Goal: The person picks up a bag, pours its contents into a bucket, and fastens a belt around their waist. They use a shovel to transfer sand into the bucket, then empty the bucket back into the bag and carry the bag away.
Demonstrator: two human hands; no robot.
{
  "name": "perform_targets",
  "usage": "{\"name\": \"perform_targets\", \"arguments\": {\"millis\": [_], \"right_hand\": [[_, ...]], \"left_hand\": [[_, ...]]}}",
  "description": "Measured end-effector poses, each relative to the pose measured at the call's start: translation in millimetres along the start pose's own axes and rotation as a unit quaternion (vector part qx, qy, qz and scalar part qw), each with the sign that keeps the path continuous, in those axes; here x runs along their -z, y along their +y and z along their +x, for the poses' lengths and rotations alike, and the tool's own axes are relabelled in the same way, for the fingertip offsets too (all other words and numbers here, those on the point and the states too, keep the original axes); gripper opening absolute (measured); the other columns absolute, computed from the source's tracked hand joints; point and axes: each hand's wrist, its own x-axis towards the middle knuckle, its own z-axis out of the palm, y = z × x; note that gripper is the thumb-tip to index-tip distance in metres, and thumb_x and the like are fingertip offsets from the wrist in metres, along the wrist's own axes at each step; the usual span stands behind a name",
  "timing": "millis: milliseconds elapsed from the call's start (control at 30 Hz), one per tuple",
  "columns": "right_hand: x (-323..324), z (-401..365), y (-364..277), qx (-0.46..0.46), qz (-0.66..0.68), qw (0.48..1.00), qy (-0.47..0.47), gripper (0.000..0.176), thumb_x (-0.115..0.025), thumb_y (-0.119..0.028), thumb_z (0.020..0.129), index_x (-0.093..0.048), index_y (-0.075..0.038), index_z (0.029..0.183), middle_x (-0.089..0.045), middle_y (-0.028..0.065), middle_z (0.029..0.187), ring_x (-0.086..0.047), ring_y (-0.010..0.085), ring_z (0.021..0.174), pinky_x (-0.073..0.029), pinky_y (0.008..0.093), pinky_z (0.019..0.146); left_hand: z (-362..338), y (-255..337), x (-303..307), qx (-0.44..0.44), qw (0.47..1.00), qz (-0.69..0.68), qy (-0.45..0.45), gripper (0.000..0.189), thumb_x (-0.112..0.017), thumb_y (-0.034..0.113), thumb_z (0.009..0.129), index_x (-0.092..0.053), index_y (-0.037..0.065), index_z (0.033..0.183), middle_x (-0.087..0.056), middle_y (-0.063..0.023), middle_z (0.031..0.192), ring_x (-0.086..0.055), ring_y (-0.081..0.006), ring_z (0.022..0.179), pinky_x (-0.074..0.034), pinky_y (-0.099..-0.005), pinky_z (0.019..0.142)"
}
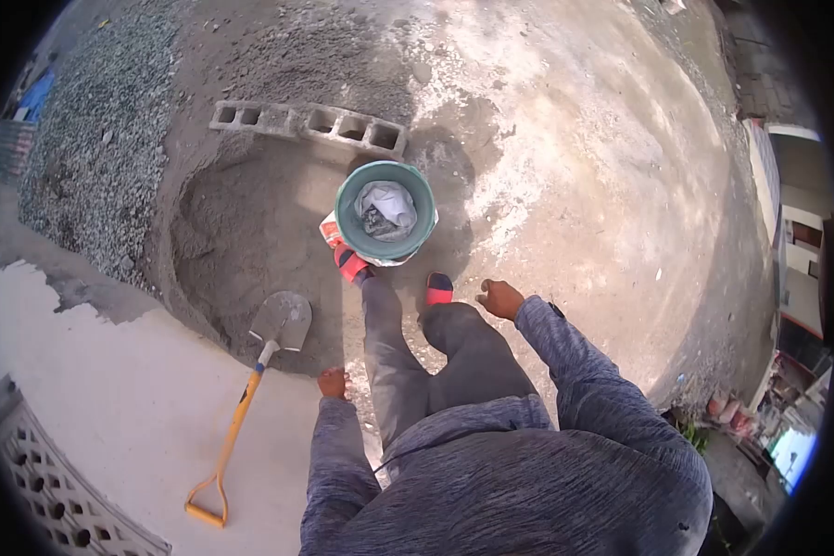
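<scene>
My left hand (332,382) hangs beside my left leg with its fingers curled and nothing visible in them. The nearest thing to it is a shovel (229,430) with a yellow D-handle, whose metal blade rests on the sand. Out to the right of my legs, my right hand (500,299) is empty, its fingers loosely bent with a gap by the thumb. A green bucket (346,228) stands upright at my feet, apart from both hands. Inside it lies a crumpled whitish bag (386,204). Part of a white and red printed sack (328,229) shows beside the bucket's base.
Hollow concrete blocks (298,122) lie in a row beyond the bucket. A gravel pile (97,148) and a sand pile (215,218) spread to the left. A pale concrete ledge (111,371) borders the lower left, near a patterned openwork block wall (56,482).
</scene>
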Motion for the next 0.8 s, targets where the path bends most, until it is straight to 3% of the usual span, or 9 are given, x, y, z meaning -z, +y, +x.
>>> {"name": "perform_targets", "arguments": {"millis": [33,100,133,167,233,500,600,667,800], "right_hand": [[10.6,-35.6,14.9,-0.042,-0.017,0.999,-0.021,0.045,-0.06,-0.031,0.085,-0.057,0.007,0.109,-0.063,0.0301,0.101,-0.062,0.0427,0.097,-0.049,0.0471,0.085],[23.4,-103.9,36.3,-0.15,-0.029,0.988,-0.035,0.046,-0.058,-0.032,0.086,-0.057,0.007,0.11,-0.062,0.03,0.105,-0.061,0.0426,0.101,-0.048,0.0477,0.088],[17.7,-131.2,50.6,-0.189,-0.024,0.982,-0.02,0.045,-0.058,-0.033,0.085,-0.058,0.006,0.109,-0.063,0.0289,0.106,-0.061,0.0413,0.103,-0.048,0.0473,0.089],[11.4,-158.6,54.8,-0.224,0.009,0.974,0.022,0.045,-0.058,-0.033,0.085,-0.058,0.006,0.109,-0.063,0.0289,0.106,-0.061,0.0413,0.103,-0.048,0.0473,0.089],[2.6,-206.2,54.6,-0.272,0.047,0.96,0.046,0.043,-0.059,-0.033,0.084,-0.06,0.003,0.108,-0.064,0.026,0.106,-0.061,0.0399,0.103,-0.049,0.0469,0.089],[-98.5,-276.7,-33.5,-0.317,0.237,0.894,0.212,0.043,-0.056,-0.041,0.081,-0.067,-0.002,0.098,-0.065,0.0235,0.104,-0.061,0.04,0.1,-0.048,0.0472,0.087],[-164.1,-263.0,-58.8,-0.156,0.075,0.971,0.165,0.049,-0.054,-0.044,0.082,-0.068,-0.001,0.1,-0.065,0.0262,0.102,-0.062,0.0408,0.1,-0.048,0.046,0.089],[-176.2,-276.8,-93.4,-0.336,0.367,0.828,0.259,0.056,-0.053,-0.053,0.083,-0.068,-0.003,0.103,-0.065,0.0253,0.104,-0.062,0.0404,0.101,-0.048,0.0456,0.09],[-148.0,-307.0,-109.9,-0.307,0.355,0.846,0.255,0.058,-0.05,-0.056,0.085,-0.067,-0.003,0.103,-0.063,0.0252,0.107,-0.06,0.041,0.103,-0.046,0.047,0.091]], "left_hand": [[25.6,-33.6,19.3,-0.025,0.991,-0.11,-0.077,0.024,-0.062,0.025,0.08,-0.06,0.013,0.101,-0.065,-0.002,0.088,-0.061,-0.0167,0.066,-0.041,-0.0306,0.049],[36.6,-41.4,43.3,-0.277,0.93,0.192,-0.149,0.018,-0.057,0.027,0.08,-0.059,0.017,0.094,-0.06,0.0028,0.083,-0.058,-0.0174,0.069,-0.037,-0.033,0.045],[-10.6,-5.7,35.3,0.025,0.977,-0.113,-0.178,0.017,-0.05,0.035,0.082,-0.054,0.019,0.084,-0.049,0.0029,0.072,-0.049,-0.0192,0.062,-0.033,-0.0329,0.043],[11.5,-3.3,53.5,-0.143,0.903,0.015,-0.404,0.025,-0.057,0.031,0.085,-0.055,0.015,0.103,-0.061,-0.0062,0.086,-0.056,-0.0207,0.062,-0.037,-0.0286,0.044],[2.7,59.3,24.8,-0.031,0.794,-0.078,-0.602,0.026,-0.051,0.037,0.085,-0.054,0.016,0.101,-0.057,-0.0053,0.09,-0.052,-0.0213,0.072,-0.036,-0.0305,0.048],[-160.6,156.8,-8.3,-0.547,0.55,0.487,-0.402,0.032,-0.049,0.032,0.094,-0.059,0.007,0.076,-0.056,-0.0064,0.066,-0.055,-0.0218,0.067,-0.044,-0.0424,0.062],[-211.0,165.0,-17.3,-0.535,0.487,0.553,-0.413,0.036,-0.05,0.034,0.095,-0.067,0.002,0.091,-0.064,-0.0132,0.081,-0.062,-0.027,0.08,-0.046,-0.0395,0.072],[-214.6,173.1,-20.3,-0.557,0.47,0.549,-0.409,0.037,-0.05,0.035,0.095,-0.067,0.002,0.094,-0.065,-0.0144,0.084,-0.062,-0.0276,0.082,-0.046,-0.0392,0.074],[-210.7,165.8,-12.6,-0.615,0.467,0.511,-0.377,0.042,-0.048,0.038,0.096,-0.067,0.002,0.107,-0.066,-0.0193,0.094,-0.064,-0.0301,0.092,-0.046,-0.0381,0.079]]}}
